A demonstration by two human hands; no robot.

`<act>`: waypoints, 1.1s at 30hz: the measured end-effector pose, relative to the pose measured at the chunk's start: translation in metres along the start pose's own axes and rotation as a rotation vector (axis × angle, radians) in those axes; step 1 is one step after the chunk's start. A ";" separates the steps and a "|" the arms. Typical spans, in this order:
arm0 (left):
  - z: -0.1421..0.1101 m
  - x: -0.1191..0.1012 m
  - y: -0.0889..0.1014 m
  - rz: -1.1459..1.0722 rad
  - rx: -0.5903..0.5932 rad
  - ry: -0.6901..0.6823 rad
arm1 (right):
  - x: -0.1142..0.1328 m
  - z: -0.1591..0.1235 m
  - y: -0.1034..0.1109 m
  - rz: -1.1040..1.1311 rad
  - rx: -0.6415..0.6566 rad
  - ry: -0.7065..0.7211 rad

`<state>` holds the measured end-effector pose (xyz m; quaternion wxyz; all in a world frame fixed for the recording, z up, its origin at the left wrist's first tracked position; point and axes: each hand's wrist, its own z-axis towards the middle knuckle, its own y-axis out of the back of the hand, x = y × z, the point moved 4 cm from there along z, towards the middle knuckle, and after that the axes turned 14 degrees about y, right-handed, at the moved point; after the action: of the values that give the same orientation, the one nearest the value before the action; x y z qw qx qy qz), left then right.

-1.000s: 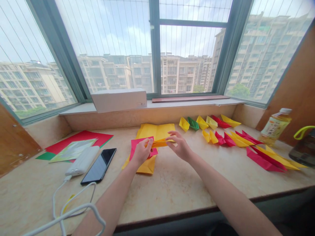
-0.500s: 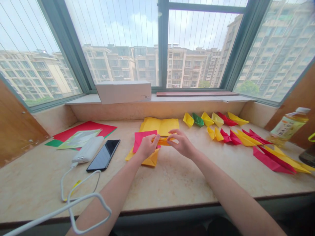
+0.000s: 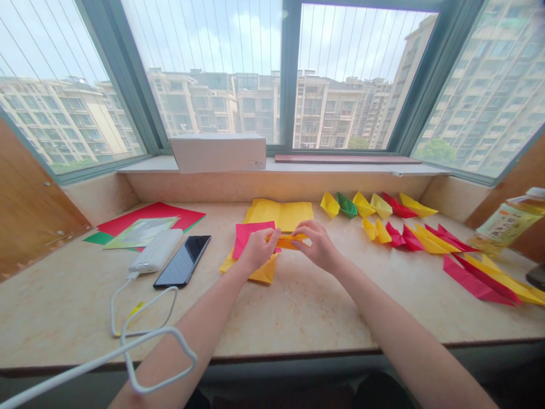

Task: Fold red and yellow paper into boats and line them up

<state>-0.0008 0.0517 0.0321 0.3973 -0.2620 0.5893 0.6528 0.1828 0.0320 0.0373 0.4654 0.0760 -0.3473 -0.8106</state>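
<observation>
Over the table (image 3: pixel 319 309), it's left hand (image 3: pixel 258 250) and right hand (image 3: pixel 318 245) together, each grip pinched narrow on the orange folded paper (image 3: pixel 289 243), pink sheet (image 3: pixel 250 233) just beside the left!

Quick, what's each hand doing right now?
Left hand: closed, pinching one end of the orange folded paper.
Right hand: closed, thumb and fingers on the paper's other end.

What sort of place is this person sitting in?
Probably a room in a home, several floors up. Apartment blocks show beyond the wide window, whose frame surrounds the panes, and a stone-look counter below holds everyday things like a phone.
</observation>
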 end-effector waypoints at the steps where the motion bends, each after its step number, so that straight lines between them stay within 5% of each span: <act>1: 0.000 0.000 0.000 0.013 -0.003 -0.003 | 0.000 0.000 -0.001 0.002 0.006 0.003; 22: 0.000 -0.001 0.001 0.111 -0.050 -0.071 | -0.007 -0.005 -0.011 0.092 0.049 0.010; 33: -0.001 -0.003 0.001 0.096 -0.045 -0.051 | -0.002 -0.001 -0.006 0.253 -0.076 -0.066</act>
<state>-0.0004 0.0501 0.0349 0.3745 -0.2257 0.5759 0.6908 0.1804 0.0353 0.0327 0.5549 -0.0126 -0.3382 -0.7599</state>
